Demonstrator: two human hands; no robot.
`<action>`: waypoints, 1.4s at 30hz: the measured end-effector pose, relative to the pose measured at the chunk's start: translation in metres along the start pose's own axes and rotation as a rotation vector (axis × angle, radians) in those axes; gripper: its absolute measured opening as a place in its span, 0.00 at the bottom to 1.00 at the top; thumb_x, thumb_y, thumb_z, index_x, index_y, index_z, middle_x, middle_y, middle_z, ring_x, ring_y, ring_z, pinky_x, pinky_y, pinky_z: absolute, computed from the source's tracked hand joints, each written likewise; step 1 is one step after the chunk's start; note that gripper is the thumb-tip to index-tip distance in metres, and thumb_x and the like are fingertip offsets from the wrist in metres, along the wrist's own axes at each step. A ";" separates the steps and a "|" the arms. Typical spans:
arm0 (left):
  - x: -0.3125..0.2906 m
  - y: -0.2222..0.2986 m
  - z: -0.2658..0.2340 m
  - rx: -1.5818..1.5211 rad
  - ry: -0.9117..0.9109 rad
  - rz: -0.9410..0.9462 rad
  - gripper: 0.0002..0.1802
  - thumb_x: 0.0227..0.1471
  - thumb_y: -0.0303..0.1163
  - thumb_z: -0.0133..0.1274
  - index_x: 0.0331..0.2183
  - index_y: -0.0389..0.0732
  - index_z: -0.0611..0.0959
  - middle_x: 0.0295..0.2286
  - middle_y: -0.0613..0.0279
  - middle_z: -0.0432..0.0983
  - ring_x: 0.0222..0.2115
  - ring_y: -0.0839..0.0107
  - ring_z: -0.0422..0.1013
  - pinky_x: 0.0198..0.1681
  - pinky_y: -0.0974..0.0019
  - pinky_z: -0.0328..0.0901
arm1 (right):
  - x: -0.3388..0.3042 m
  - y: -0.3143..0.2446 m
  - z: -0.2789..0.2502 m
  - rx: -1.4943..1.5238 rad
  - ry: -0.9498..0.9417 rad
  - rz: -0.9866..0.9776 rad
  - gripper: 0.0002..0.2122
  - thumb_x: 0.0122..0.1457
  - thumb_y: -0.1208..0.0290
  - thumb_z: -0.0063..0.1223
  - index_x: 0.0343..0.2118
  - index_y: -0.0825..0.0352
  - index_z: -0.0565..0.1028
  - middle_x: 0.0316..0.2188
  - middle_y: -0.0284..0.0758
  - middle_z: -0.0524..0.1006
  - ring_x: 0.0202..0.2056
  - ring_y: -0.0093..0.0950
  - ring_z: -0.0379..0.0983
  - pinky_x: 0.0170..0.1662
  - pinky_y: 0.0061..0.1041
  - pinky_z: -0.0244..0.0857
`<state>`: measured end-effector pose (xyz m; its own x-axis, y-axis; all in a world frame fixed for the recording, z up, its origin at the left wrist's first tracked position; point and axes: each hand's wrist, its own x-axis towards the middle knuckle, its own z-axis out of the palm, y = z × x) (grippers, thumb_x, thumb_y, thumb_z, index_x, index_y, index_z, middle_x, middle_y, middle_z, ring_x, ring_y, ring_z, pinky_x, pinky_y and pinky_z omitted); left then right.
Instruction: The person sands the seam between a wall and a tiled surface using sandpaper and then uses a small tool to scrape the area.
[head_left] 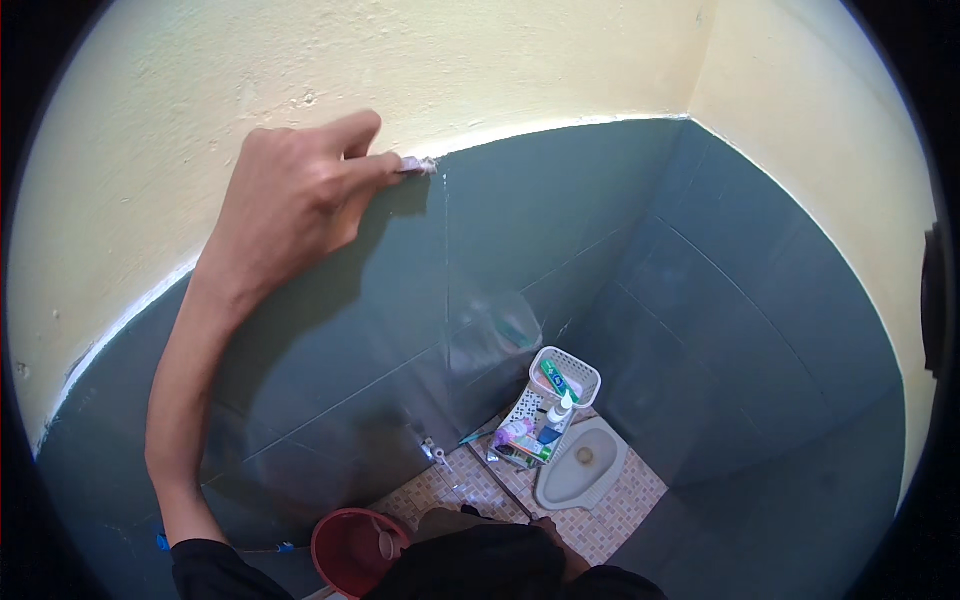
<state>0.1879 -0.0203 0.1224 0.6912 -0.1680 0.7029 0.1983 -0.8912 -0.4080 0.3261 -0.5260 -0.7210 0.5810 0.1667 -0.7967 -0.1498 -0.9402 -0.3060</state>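
My left hand point(300, 190) is raised against the wall, where the cream upper part meets the dark grey-green tiles. Thumb and fingers pinch a small, short purplish tool with a frayed white tip point(426, 165); most of it is hidden in my grip, so its kind is unclear. Its tip touches the white line point(560, 128) along the top of the tiles. Low down beside my dark clothing, part of what looks like my right hand point(562, 548) shows. A thin dark rod point(505, 486) ends close to it; whether the fingers hold it cannot be seen.
A white basket rack point(566, 372) with bottles and tubes stands in the corner. Beside it, a grey squat toilet point(588, 462) is set in the mosaic floor point(625, 525). A red bucket point(330, 550) with a dipper stands at lower left, near a wall tap point(437, 453).
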 end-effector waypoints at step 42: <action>0.001 0.004 -0.010 0.088 0.057 0.032 0.15 0.44 0.27 0.74 0.38 0.49 0.94 0.20 0.67 0.67 0.20 0.69 0.65 0.22 0.61 0.59 | -0.009 -0.030 -0.005 -0.090 -0.038 -0.016 0.25 0.53 0.50 0.64 0.42 0.71 0.85 0.46 0.54 0.85 0.53 0.49 0.82 0.54 0.45 0.77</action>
<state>0.1821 -0.0287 0.1271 0.6577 -0.2220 0.7199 0.2386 -0.8450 -0.4785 0.3293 -0.5012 -0.7021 0.5516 0.1918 -0.8117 -0.0668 -0.9599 -0.2722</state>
